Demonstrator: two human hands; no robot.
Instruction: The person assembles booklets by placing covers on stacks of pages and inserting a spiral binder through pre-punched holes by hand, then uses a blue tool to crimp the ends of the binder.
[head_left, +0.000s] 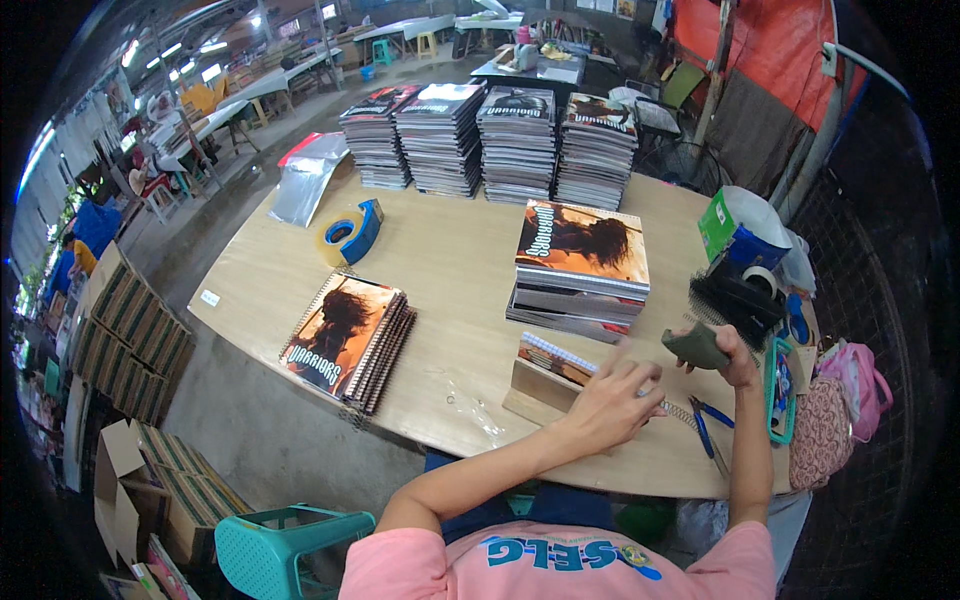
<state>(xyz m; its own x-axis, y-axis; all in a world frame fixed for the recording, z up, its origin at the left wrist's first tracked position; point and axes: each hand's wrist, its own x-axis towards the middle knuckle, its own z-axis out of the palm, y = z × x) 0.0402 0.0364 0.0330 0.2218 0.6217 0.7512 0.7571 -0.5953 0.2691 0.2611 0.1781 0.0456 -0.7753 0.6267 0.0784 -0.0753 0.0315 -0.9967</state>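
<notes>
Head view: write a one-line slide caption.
Left hand steadies a spiral notebook; right hand grips a grey block.

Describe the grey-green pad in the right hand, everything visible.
The grey-green pad is a small, flat, roughly rectangular piece that looks soft, like felt or foam. The right hand pinches it at its right end, raised above the wooden table and tilted slightly. It hangs just beyond the left hand, apart from it. Its underside is hidden.

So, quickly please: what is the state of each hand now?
Left hand: fingers spread, pressing down on the spiral notebook; not gripping it.
Right hand: closed around a small dark green block.
</notes>
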